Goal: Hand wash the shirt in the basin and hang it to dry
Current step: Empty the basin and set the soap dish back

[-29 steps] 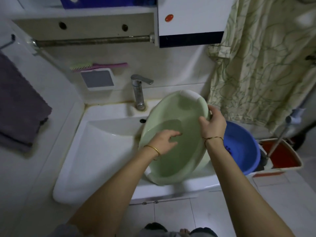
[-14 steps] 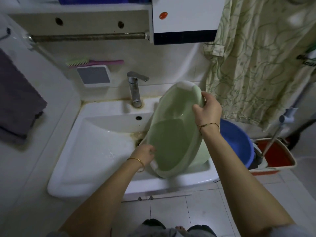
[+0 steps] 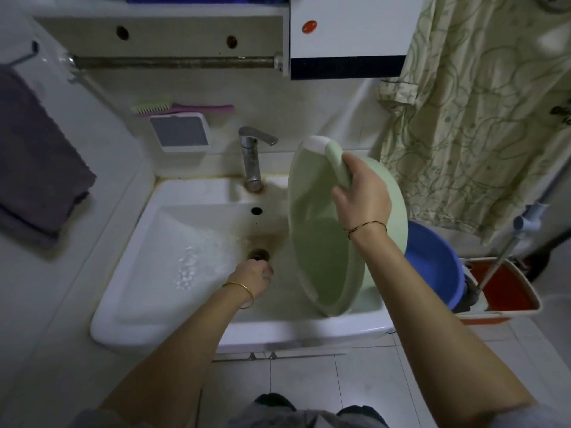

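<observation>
Head view: green basin (image 3: 321, 261) tipped on edge in sink (image 3: 148, 329), 3 o'clock; right hand (image 3: 363, 196) grips its rim; left hand (image 3: 251, 281) curled by drain (image 3: 260, 254), grasp unclear. Patterned shirt (image 3: 479, 118) hangs, 2 o'clock. Empty fully; hold rim firmly.

My view down into a small, dim, tiled bathroom.
I see a white sink (image 3: 117, 322) set against the pale back wall, with a chrome tap (image 3: 251, 159) upright behind its bowl. Above it a rusty rail (image 3: 173, 61) runs to a white cabinet (image 3: 349, 35). A grey towel (image 3: 37, 156) hangs on the left wall. On the pale floor tiles (image 3: 302, 387) at right stand a blue tub (image 3: 432, 267) and a red mop bucket (image 3: 506, 291).
</observation>
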A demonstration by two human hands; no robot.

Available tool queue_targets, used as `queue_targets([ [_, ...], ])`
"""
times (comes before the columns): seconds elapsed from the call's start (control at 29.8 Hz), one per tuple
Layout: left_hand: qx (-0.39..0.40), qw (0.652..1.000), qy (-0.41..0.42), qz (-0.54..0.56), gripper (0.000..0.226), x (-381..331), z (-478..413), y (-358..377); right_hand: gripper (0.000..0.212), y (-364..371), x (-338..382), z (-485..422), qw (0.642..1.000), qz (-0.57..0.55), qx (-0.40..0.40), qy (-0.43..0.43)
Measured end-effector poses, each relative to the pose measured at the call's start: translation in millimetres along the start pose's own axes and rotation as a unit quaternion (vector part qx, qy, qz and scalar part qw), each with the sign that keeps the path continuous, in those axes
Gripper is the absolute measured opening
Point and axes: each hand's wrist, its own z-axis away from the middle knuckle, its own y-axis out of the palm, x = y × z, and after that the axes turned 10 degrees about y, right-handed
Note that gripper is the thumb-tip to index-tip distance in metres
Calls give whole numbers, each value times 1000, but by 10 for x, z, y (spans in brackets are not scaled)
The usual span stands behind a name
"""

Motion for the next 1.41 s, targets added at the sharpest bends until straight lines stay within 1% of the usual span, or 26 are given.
queue_targets([
  [0.2,18,1000,-8,2,32,-31,-30,35,51,12,80,208,996,69,9,-61],
  [0.34,20,1000,-8,12,29,-36,-60,85,60,25,93,291,992,92,5,-91],
  [0.5,31,1000,5,1,34,-33,-74,96,62,42,110,340,984,121,-8,-131],
  [0.57,31,999,6,-2,33,-47,-75,94,61,63,110,372,982,119,-29,-147],
  [0.67,29,999,15,-5,23,-57,-64,94,59,121,96,407,981,89,-68,-159],
  [0.77,24,1000,12,-3,34,-59,-40,98,58,133,68,430,977,73,-101,-172],
  [0.97,36,999,3,1,36,-33,21,116,59,119,59,468,976,62,-113,-173],
  [1.14,32,999,-12,8,35,-8,76,125,61,54,73,492,983,82,-71,-149],
  [1.24,27,999,-21,23,35,10,107,136,63,17,71,497,985,90,-64,-133],
  [1.41,19,997,-32,60,34,34,153,131,61,85,73,538,982,72,-74,-157],
])
